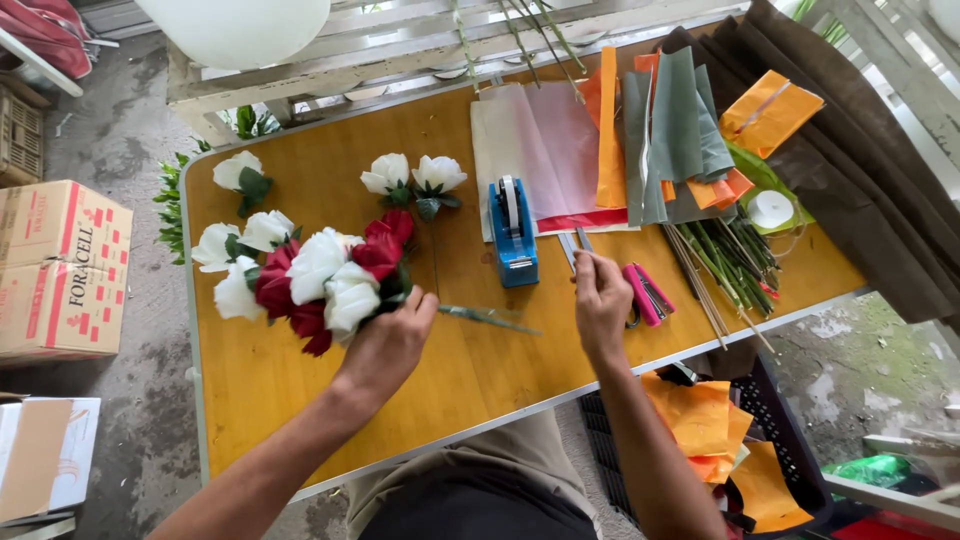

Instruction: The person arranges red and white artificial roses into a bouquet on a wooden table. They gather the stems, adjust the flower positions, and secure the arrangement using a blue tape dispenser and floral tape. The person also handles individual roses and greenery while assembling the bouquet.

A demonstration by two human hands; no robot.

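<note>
The fingers of the left hand (388, 340) are curled tight around the gathered stems of a bouquet (325, 275), gripping just under the heads. The bunch mixes white and dark red artificial roses with green leaves, the blooms packed close together. It lies low over the yellow wooden table (300, 400), left of centre, its long axis running nearly level across the view: the heads point toward the left edge and slightly away from the person, while the green stem ends (490, 319) stick out to the right past the hand. The right hand (601, 297) rests at the near middle of the table with its fingers bent around something thin and pale; what it pinches cannot be told. Just left of it stands a blue tape dispenser (513, 233), and just right lies a pink stapler (648, 293). Loose white roses (413, 178) lie farther back, and sheets of pink, grey and orange wrapping paper (620, 140) spread across the far right.
</note>
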